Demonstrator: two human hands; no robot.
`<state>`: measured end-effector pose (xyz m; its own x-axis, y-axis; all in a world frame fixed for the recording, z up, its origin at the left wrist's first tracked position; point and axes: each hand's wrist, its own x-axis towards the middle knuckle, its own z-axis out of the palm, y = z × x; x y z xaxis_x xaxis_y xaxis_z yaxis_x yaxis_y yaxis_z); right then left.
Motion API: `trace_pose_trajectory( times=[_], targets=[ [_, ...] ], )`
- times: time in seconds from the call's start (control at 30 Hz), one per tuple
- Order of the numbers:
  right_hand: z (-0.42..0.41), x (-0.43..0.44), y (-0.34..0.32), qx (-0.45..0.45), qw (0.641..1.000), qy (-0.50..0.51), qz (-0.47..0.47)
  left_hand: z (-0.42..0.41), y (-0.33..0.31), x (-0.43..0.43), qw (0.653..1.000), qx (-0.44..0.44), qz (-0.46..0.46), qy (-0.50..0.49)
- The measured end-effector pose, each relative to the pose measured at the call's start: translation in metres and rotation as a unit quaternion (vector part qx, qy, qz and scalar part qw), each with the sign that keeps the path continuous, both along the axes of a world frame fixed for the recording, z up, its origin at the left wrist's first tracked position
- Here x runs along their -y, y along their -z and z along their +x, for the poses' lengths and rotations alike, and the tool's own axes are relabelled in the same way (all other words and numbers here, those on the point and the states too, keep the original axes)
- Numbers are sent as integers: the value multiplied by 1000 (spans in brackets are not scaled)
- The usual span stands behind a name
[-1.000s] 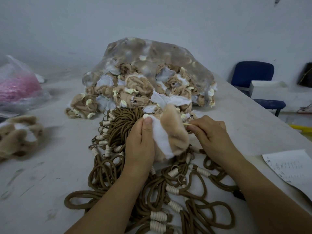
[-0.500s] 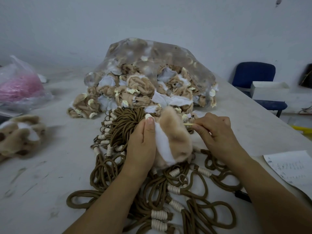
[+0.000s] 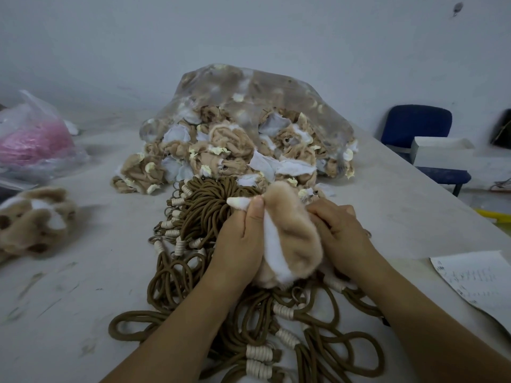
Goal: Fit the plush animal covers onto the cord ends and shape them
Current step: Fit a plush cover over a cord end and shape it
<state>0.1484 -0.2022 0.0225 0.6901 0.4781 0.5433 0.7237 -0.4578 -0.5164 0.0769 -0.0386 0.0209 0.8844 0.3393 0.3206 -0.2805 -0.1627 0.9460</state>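
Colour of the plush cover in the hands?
The plush cover is tan with a white panel; head view shows it best.

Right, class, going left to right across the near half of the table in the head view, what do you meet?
Tan plush toy → left hand → plush cover → right hand → sheet of paper.

2 bare hands, left hand (image 3: 243, 244) and right hand (image 3: 343, 233); 1 tan-and-white plush cover (image 3: 296, 239) in hand; 1 blue padded chair (image 3: 414, 125); 1 white paper sheet (image 3: 475, 280).
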Motion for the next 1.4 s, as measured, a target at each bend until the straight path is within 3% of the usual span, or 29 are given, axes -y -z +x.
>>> trace_pose_trajectory(
  times=[0.37,0.73,1.07,1.4],
  targets=[
    [12,3,13,-26,999,19,6,2,4,1,999,38,-29,-11],
    [17,13,6,43,997,55,-18,5,5,-6,991,77,34,-100],
    [20,23,-5,87,991,95,-39,6,0,-12,992,76,30,-95],
    [11,5,7,-20,997,75,-30,6,3,-8,996,65,-28,-59]
  ],
)
